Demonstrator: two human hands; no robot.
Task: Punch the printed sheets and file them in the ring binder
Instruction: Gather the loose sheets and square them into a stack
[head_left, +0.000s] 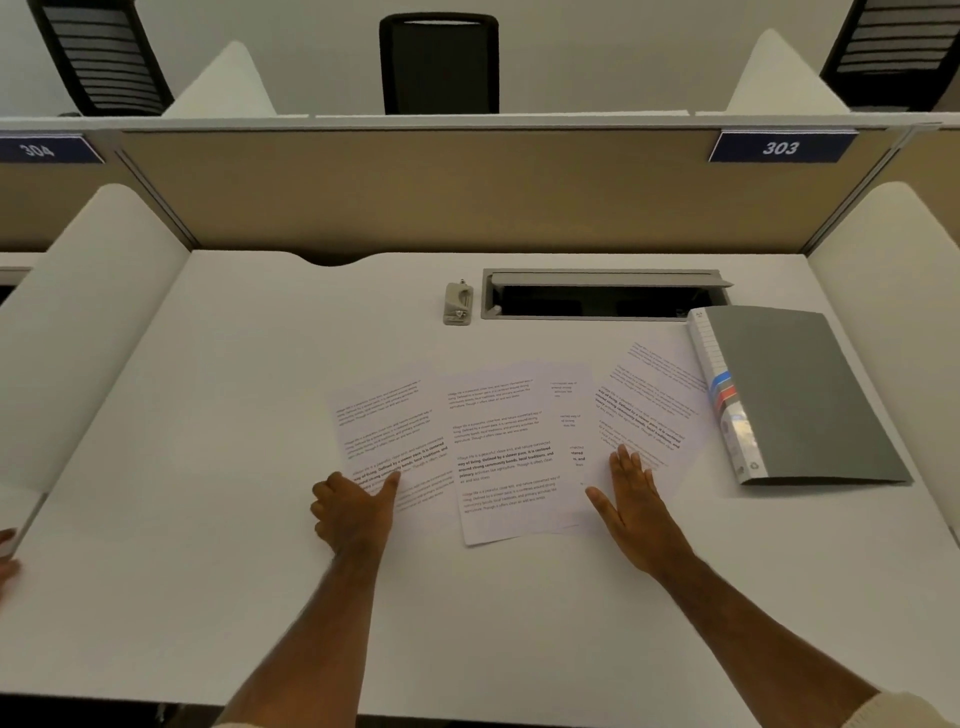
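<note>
Nearest, the left hand (353, 512) pressed curled fingers and thumb on the fanned printed sheets (501, 452); the right hand (631, 499) lay flat, fingers spread, gripping nothing. Beyond sat the closed grey ring binder (800, 395), the hole punch (458, 303), and a "303" sign (781, 148).

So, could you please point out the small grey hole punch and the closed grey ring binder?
Small grey hole punch (458, 303), head view, on its lever top.
Closed grey ring binder (800, 395), head view, middle of front cover.

The tabletop (208, 467) is smooth, matt white. The sheets (498, 452) are thin printed paper. The binder (810, 395) looks like matt grey plastic, the punch (458, 303) like dull metal, the partition (415, 192) like tan cloth.
</note>
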